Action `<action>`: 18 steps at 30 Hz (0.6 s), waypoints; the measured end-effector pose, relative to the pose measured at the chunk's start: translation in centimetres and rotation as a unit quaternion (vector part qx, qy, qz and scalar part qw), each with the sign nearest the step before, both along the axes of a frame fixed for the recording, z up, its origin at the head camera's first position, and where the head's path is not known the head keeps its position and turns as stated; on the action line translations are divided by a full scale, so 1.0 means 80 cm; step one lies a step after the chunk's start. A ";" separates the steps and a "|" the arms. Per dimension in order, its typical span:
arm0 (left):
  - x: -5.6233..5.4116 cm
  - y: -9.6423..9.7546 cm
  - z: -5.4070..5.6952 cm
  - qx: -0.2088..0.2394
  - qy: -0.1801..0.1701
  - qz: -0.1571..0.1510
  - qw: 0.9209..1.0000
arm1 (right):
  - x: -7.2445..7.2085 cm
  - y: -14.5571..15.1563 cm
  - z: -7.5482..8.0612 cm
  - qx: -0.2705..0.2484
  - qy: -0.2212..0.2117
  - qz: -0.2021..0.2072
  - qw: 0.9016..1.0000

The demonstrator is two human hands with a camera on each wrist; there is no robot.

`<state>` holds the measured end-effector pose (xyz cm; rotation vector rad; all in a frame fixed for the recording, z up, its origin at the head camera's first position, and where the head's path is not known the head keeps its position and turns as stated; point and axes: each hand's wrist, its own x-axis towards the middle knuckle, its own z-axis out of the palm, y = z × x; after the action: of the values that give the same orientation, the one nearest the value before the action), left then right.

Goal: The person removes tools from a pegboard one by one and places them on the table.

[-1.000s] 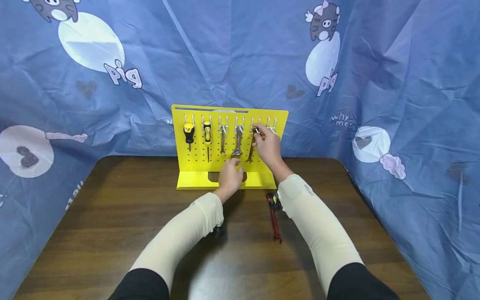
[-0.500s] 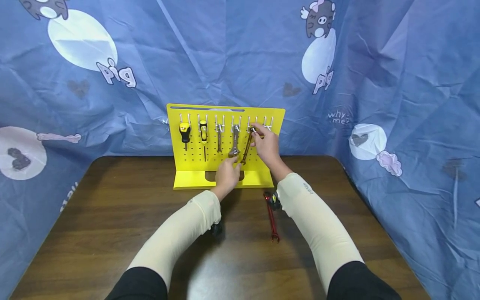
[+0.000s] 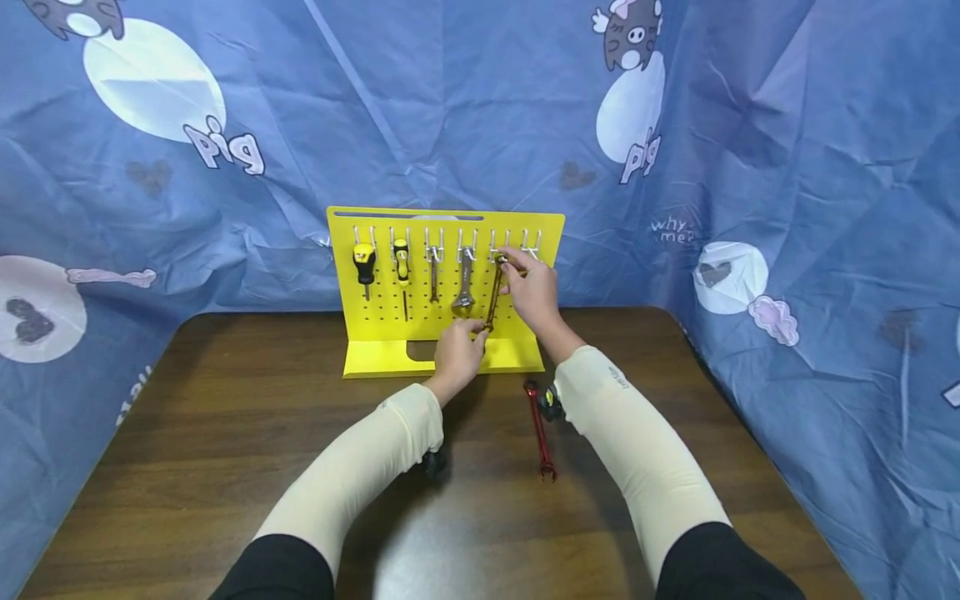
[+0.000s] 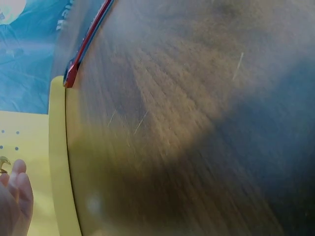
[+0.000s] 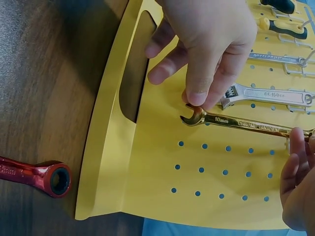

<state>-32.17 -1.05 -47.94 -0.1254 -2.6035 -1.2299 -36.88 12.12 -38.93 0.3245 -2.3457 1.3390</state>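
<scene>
A gold combination wrench (image 5: 241, 123), marked 10mm, stands aslant against the yellow pegboard (image 3: 420, 358). My left hand (image 3: 458, 354) pinches its lower open end between thumb and finger, as the right wrist view shows. At the upper end, my right hand (image 3: 534, 292) pinches the wrench right by the white hooks, its fingers partly covering that end. Just left of the gold wrench hangs a silver adjustable wrench (image 5: 275, 96). In the left wrist view only the fingers of the left hand (image 4: 17, 196) show, at the frame's edge.
Farther left on the board hang a small silver wrench (image 3: 434, 279) and two yellow-and-black screwdrivers (image 3: 364, 262), (image 3: 402, 260). A red ratchet wrench (image 3: 540, 433) lies on the wooden table (image 3: 225, 450), below the right forearm. Blue printed cloth (image 3: 480, 100) surrounds the table.
My left hand has moved from the adjustable wrench's lower end right to the gold wrench's lower end. The gold wrench's lower end has tilted slightly; my right hand stays at its top.
</scene>
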 end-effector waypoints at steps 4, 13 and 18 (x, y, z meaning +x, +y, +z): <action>0.001 0.001 0.001 -0.009 0.005 -0.005 1.000 | 0.004 0.001 0.003 -0.002 -0.002 0.010 1.000; 0.006 0.002 0.003 0.011 -0.003 -0.016 1.000 | 0.009 0.004 0.006 -0.007 -0.013 0.031 0.999; 0.015 0.008 0.006 0.048 -0.012 -0.057 0.997 | 0.015 0.012 0.011 0.001 -0.029 0.032 0.999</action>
<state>-30.96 -0.39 -47.45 -0.2462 -2.5825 -1.4004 -35.70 13.05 -38.08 0.3686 -2.4030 1.3941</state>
